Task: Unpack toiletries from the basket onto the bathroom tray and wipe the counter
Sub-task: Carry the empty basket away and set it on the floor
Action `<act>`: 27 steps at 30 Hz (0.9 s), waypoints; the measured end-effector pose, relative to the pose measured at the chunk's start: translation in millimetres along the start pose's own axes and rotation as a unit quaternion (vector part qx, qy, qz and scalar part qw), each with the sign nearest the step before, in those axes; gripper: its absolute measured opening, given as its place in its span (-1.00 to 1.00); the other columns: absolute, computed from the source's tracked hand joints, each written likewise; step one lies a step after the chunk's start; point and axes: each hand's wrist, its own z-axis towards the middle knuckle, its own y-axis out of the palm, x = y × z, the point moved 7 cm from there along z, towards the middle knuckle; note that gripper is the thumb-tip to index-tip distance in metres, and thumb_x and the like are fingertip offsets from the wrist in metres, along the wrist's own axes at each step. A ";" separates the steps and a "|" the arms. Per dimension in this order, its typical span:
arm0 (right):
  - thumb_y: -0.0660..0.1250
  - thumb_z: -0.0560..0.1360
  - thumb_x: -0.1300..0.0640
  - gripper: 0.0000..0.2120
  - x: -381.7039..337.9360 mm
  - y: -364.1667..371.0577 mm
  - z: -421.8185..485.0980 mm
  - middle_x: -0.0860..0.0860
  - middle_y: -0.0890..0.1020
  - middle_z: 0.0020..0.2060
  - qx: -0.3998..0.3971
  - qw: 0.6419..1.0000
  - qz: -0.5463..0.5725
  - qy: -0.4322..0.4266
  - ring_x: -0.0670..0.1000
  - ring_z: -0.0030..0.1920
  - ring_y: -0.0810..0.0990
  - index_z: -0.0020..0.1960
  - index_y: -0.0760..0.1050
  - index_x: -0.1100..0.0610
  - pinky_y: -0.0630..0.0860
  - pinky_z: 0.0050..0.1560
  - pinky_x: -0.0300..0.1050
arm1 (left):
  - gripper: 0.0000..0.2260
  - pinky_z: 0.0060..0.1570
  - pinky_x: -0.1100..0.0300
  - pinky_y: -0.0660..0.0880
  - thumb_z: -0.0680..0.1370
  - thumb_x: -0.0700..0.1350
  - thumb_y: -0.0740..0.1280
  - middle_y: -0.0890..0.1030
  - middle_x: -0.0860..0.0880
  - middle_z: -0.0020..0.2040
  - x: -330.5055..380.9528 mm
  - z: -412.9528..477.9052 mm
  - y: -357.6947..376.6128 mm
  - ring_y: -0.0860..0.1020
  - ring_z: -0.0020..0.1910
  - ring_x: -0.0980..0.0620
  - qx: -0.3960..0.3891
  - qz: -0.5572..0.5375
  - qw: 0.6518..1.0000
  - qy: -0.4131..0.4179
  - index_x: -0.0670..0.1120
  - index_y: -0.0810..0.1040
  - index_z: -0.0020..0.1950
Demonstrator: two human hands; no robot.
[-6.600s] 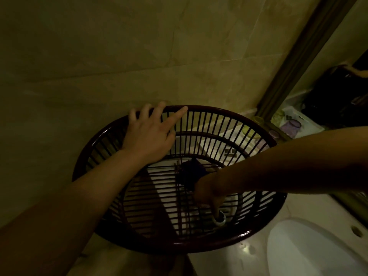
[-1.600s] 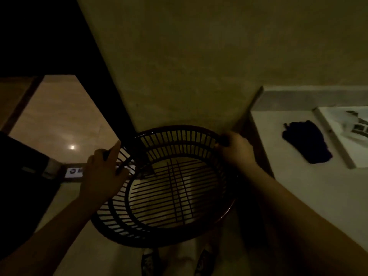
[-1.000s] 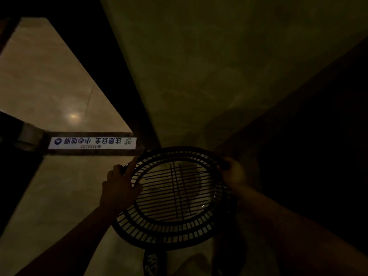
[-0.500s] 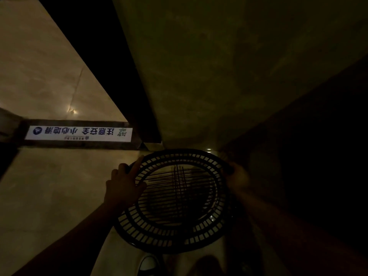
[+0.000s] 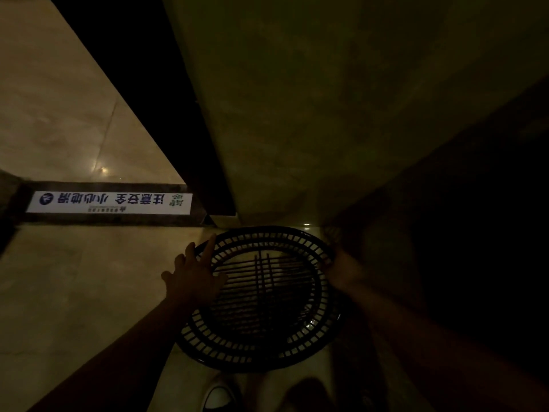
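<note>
Dark slatted plastic basket [image 5: 261, 356] held low btwn 2 hands, just over pale tiled floor [image 5: 74, 292], close to foot of wall [image 5: 326, 114]; contact w/ floor not discernible. Mouth facing up toward camera, slat bottom visible thru it. Oval outline, long axis approx near-to-far in head view, far end toward wall corner, near end toward white shoe toe [image 5: 219, 396] at bottom edge. Left hand [image 5: 193, 275] laid on basket's left rim, fingers straight & spread, index finger along rim pointing to far end; thumb not made out. Right hand [image 5: 341, 269] on right rim, opposite side, fingers curled over rim in a grip, tho v. dim. Both forearms reaching in from bottom. Beyond left hand, white sign strip [image 5: 110, 202] w/ dark characters flat on dark threshold, upside-down from this angle. Dark door frame [image 5: 142, 99] slanting up-left next to wall. Right side of view in deep shadow, detail unreadable.
</note>
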 end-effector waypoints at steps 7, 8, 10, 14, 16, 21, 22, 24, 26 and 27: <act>0.31 0.56 0.01 -0.46 -71.6 -77.0 -85.1 0.14 0.42 0.40 0.042 0.997 -0.043 -0.052 0.17 0.37 0.42 0.49 0.29 0.11 0.40 0.34 0.03 | -0.32 0.37 -0.41 0.02 0.53 0.33 0.12 -0.06 -0.09 0.61 59.0 -79.3 -93.1 -0.05 0.55 -0.19 0.044 0.049 0.994 0.083 0.29 -0.16 0.56; 0.31 0.56 0.02 -0.49 -83.7 -90.3 -101.2 0.14 0.44 0.39 0.043 0.996 -0.037 -0.064 0.15 0.36 0.43 0.46 0.33 0.13 0.41 0.33 0.01 | -0.32 0.37 -0.41 0.02 0.53 0.34 0.10 -0.06 -0.09 0.61 65.2 -92.0 -110.6 -0.04 0.55 -0.20 0.056 0.056 0.993 0.089 0.28 -0.15 0.56; 0.29 0.57 0.03 -0.53 -105.8 -118.4 -135.4 0.13 0.48 0.35 0.048 0.995 -0.031 -0.079 0.13 0.33 0.47 0.44 0.36 0.14 0.44 0.29 0.01 | -0.33 0.38 -0.41 0.02 0.52 0.36 0.07 -0.06 -0.12 0.61 77.3 -118.1 -146.7 -0.04 0.55 -0.20 0.071 0.062 0.991 0.098 0.29 -0.16 0.55; 0.34 0.53 0.04 -0.57 -142.6 -184.7 -212.9 0.08 0.58 0.23 0.100 0.992 0.006 -0.079 0.11 0.21 0.56 0.37 0.42 0.10 0.52 0.19 0.03 | -0.31 0.37 -0.40 0.03 0.50 0.39 0.09 -0.01 -0.12 0.61 110.4 -176.8 -221.3 -0.04 0.55 -0.20 0.099 0.051 0.985 0.130 0.31 -0.16 0.54; 0.36 0.51 0.05 -0.60 -161.6 -219.3 -254.3 0.07 0.60 0.20 0.140 0.985 0.016 -0.095 0.11 0.19 0.57 0.32 0.46 0.10 0.53 0.16 -0.01 | -0.31 0.36 -0.39 0.12 0.51 0.35 0.15 0.08 -0.13 0.58 130.9 -209.4 -265.3 0.02 0.54 -0.20 0.139 0.055 0.977 0.154 0.24 -0.02 0.57; 0.36 0.50 -0.02 -0.48 -198.7 -302.6 -353.0 0.05 0.54 0.30 0.232 0.963 0.021 -0.137 0.08 0.27 0.52 0.42 0.39 0.08 0.48 0.24 -0.05 | -0.32 0.37 -0.33 0.11 0.51 0.33 0.10 0.17 -0.14 0.54 187.4 -290.1 -362.6 0.04 0.52 -0.18 0.205 0.036 0.957 0.201 0.24 -0.09 0.57; 0.36 0.50 -0.03 -0.47 -204.3 -318.6 -370.8 0.05 0.55 0.30 0.249 0.958 0.023 -0.144 0.08 0.27 0.52 0.43 0.38 0.08 0.48 0.24 -0.05 | -0.32 0.37 -0.33 0.10 0.50 0.33 0.07 0.18 -0.15 0.53 199.4 -306.3 -379.9 0.06 0.51 -0.18 0.217 0.035 0.952 0.215 0.25 -0.12 0.56; 0.36 0.51 -0.04 -0.47 -213.0 -349.3 -403.9 0.04 0.56 0.28 0.283 0.946 0.028 -0.158 0.06 0.26 0.52 0.43 0.38 0.07 0.50 0.24 -0.05 | -0.31 0.37 -0.34 0.12 0.49 0.34 0.04 0.21 -0.16 0.51 221.2 -337.8 -411.2 0.10 0.50 -0.19 0.241 0.029 0.939 0.243 0.25 -0.14 0.56; 0.35 0.51 -0.07 -0.47 -216.4 -376.3 -435.5 0.00 0.57 0.27 0.318 0.933 0.037 -0.165 0.03 0.26 0.52 0.43 0.38 0.06 0.51 0.23 -0.04 | -0.32 0.36 -0.33 0.14 0.49 0.34 0.03 0.21 -0.18 0.52 240.0 -365.5 -436.2 0.11 0.49 -0.20 0.258 0.030 0.926 0.273 0.23 -0.11 0.57; 0.34 0.51 -0.08 -0.48 -215.8 -389.1 -450.1 -0.01 0.57 0.26 0.335 0.926 0.044 -0.165 0.02 0.25 0.52 0.43 0.39 0.05 0.52 0.22 -0.04 | -0.32 0.36 -0.31 0.14 0.50 0.34 0.02 0.19 -0.18 0.53 249.6 -377.5 -446.0 0.10 0.50 -0.20 0.265 0.029 0.921 0.284 0.23 -0.11 0.57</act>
